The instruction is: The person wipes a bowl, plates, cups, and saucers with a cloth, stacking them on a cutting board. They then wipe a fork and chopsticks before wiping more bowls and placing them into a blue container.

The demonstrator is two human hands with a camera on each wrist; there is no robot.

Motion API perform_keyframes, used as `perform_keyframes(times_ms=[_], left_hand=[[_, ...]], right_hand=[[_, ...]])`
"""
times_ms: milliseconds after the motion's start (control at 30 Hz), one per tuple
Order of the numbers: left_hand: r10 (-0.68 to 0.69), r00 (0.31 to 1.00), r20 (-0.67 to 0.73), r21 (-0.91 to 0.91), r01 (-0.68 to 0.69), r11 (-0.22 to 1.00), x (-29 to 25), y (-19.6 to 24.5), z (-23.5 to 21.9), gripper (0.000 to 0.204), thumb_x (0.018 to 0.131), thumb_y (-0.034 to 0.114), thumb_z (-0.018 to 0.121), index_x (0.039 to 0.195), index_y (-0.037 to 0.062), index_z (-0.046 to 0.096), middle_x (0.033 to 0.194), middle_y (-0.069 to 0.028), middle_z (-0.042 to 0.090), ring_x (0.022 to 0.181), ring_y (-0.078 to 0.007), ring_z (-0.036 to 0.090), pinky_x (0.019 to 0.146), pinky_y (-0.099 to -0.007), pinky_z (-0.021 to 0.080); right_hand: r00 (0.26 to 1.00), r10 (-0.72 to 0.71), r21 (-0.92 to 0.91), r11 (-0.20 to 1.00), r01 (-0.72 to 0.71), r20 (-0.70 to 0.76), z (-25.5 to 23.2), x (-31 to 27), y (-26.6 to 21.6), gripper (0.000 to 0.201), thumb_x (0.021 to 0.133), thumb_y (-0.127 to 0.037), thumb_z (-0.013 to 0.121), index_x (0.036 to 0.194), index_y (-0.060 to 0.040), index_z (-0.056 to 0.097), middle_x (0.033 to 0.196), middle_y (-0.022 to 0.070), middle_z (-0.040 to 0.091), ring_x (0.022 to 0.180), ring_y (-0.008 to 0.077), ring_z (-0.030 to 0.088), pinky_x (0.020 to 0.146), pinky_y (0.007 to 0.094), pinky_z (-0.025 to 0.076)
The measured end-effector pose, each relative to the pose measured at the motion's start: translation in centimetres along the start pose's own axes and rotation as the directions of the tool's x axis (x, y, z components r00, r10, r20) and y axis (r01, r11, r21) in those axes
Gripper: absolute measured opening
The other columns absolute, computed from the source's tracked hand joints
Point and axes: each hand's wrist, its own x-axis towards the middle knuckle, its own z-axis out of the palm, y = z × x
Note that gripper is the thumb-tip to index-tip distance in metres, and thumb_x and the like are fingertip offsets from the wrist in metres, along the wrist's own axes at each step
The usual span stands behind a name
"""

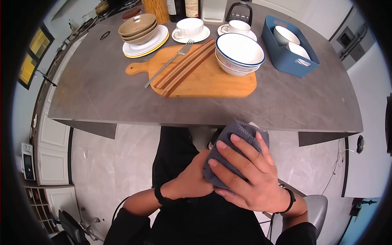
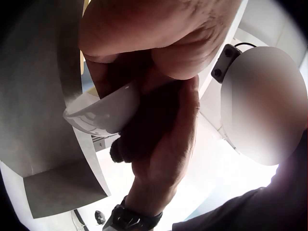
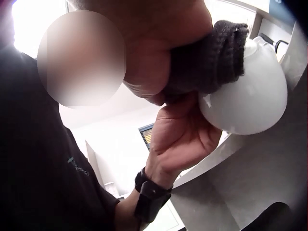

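Observation:
A folded grey cloth (image 1: pixel 228 157) lies over a white bowl (image 2: pixel 108 113), whose smooth curved side also shows as a white bowl (image 3: pixel 248 98) in the right wrist view. My right hand (image 1: pixel 253 179) grips the cloth, fingers spread across its top and thumb along the near side. On the other side, my left hand (image 1: pixel 190 177) holds the bowl from below; its fingers are mostly hidden under cloth and bowl. Both hands are before my body, just below the table edge. The bowl's inside is hidden in the head view.
The grey table (image 1: pixel 102 98) bears a wooden board (image 1: pixel 224 87) with chopsticks (image 1: pixel 185 67), a fork (image 1: pixel 169 63) and stacked bowls (image 1: pixel 239 51). Behind stand brown bowls on plates (image 1: pixel 139 30), cups on saucers and bottles. A blue basket (image 1: pixel 292 65) holding bowls is at the right.

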Motion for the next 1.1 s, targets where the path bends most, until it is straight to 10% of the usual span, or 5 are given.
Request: perform_keyframes(times_ms=[233,467,733,967,1100], left_hand=[[-0.088,0.993,0.081,-0.113,0.097,0.989,1.3,2.0,0.6,0.014,0.104,0.011,0.061,0.108,-0.0016,0.06,0.09,-0.0061,0.068,0.087,-0.0075,0.065,0.077,-0.0301,0.051],[0.048,0.988,0.149,0.275,-0.088,0.957,1.2,1.6,-0.4,0.015,0.097,0.013,0.069,0.105,0.001,0.063,0.085,-0.0082,0.071,0.071,-0.0234,0.067,0.069,-0.029,0.05],[0.023,0.995,0.095,-0.048,-0.018,0.999,0.5,1.9,0.0,0.021,0.097,0.016,0.072,0.109,0.0007,0.065,0.08,-0.0092,0.07,0.071,-0.0183,0.068,0.068,-0.0274,0.049],[0.285,0.958,0.036,0.174,-0.287,0.942,0.8,0.2,0.7,0.025,0.094,0.012,0.075,0.114,-0.0002,0.068,0.087,-0.0108,0.074,0.076,-0.0276,0.073,0.067,-0.029,0.053],[0.252,0.966,0.05,0.2,-0.257,0.945,0.6,0.7,1.1,0.03,0.094,0.013,0.075,0.119,-0.0008,0.068,0.091,-0.0097,0.075,0.082,-0.0229,0.075,0.07,-0.0295,0.054]], right_hand=[[0.892,0.444,0.625,0.721,-0.299,-0.085,-0.4,0.2,3.7,0.044,0.085,-0.016,0.07,0.126,0.0008,0.069,0.134,0.0247,0.061,0.125,0.0437,0.061,0.106,0.0545,0.048],[0.985,0.119,0.163,0.982,-0.097,-0.126,0.3,0.1,2.6,0.04,0.092,-0.024,0.068,0.125,-0.0019,0.07,0.131,0.0217,0.064,0.123,0.0425,0.061,0.107,0.0489,0.047],[0.596,0.702,0.899,-0.43,-0.08,0.389,2.7,-0.5,5.1,0.057,0.103,-0.045,0.051,0.123,0.0072,0.06,0.11,0.0213,0.071,0.098,0.0285,0.072,0.089,0.0391,0.059],[0.644,0.758,0.988,0.002,-0.157,0.101,7.4,-3.5,3.3,0.038,0.107,-0.025,0.053,0.135,0.0006,0.057,0.114,0.0137,0.069,0.096,0.0252,0.071,0.086,0.0417,0.061],[0.56,0.801,0.97,-0.242,-0.018,0.21,3.6,-0.4,2.9,0.042,0.106,-0.035,0.057,0.134,-0.0029,0.059,0.114,0.0094,0.071,0.096,0.0206,0.071,0.088,0.0343,0.058]])
